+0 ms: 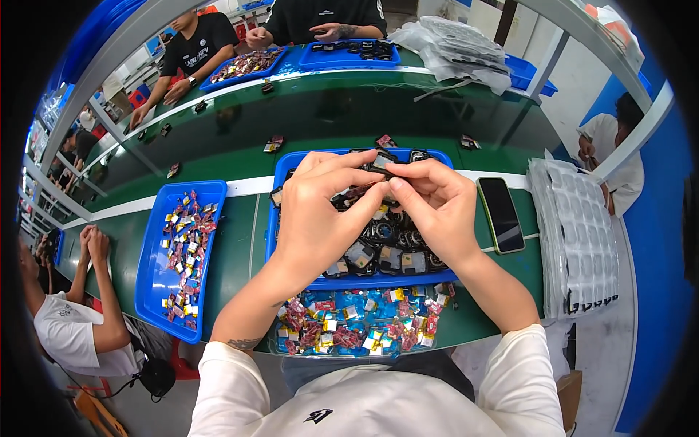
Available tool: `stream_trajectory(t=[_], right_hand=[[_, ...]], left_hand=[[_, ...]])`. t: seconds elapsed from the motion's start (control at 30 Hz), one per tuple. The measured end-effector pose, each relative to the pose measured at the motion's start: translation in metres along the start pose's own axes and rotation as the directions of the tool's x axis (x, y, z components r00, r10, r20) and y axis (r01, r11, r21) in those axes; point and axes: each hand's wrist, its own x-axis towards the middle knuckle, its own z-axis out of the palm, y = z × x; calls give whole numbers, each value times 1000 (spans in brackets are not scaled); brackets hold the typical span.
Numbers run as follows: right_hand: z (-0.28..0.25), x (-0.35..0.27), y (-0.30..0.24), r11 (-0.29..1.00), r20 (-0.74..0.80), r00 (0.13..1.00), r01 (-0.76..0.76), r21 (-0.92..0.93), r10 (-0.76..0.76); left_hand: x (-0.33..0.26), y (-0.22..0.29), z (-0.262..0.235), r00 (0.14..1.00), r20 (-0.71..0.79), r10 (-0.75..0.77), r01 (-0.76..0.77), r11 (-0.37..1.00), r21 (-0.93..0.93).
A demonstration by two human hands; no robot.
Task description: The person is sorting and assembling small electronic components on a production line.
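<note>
Between my two hands, above the far part of a blue tray (284, 166), is a small black watch case (381, 162) with a silvery face. My left hand (314, 200) pinches its left side between thumb and fingers. From the right, the thumb and fingertips of my right hand (440, 207) press on it; both thumbs meet at its near edge. Below them the tray is heaped with black watch cases (384, 231), some showing grey plates. Nearer to me, a spread of small circuit boards (349, 331) with red, yellow and white parts lies along the table edge.
A second blue tray (148, 280) of similar boards stands at left. A phone (502, 218) and stacked clear plastic trays (575, 240) are at right. Beyond runs a green conveyor belt (328, 109) with scattered pieces (274, 143). Co-workers sit opposite and at left; metal frame posts rise around.
</note>
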Motion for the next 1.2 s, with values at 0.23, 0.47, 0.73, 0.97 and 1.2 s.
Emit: stream_trajectory(t=[0.23, 0.47, 0.73, 0.97, 1.2], right_hand=[[-10, 7, 0, 977, -23, 991, -122, 176, 128], [-11, 10, 2, 980, -62, 994, -75, 183, 88], [-12, 8, 0, 999, -79, 996, 31, -9, -32], [-7, 5, -2, 993, -62, 991, 120, 17, -119], [-6, 3, -3, 989, -16, 993, 120, 89, -119]], left_hand=[[3, 5, -7, 996, -33, 84, -83, 996, 30], [3, 11, -9, 1000, 19, 14, -16, 996, 85], [2, 7, -8, 900, 273, -340, 432, 779, -454], [4, 8, -7, 903, 241, -356, 429, 749, -504], [5, 3, -8, 905, 217, -367, 426, 786, -448]])
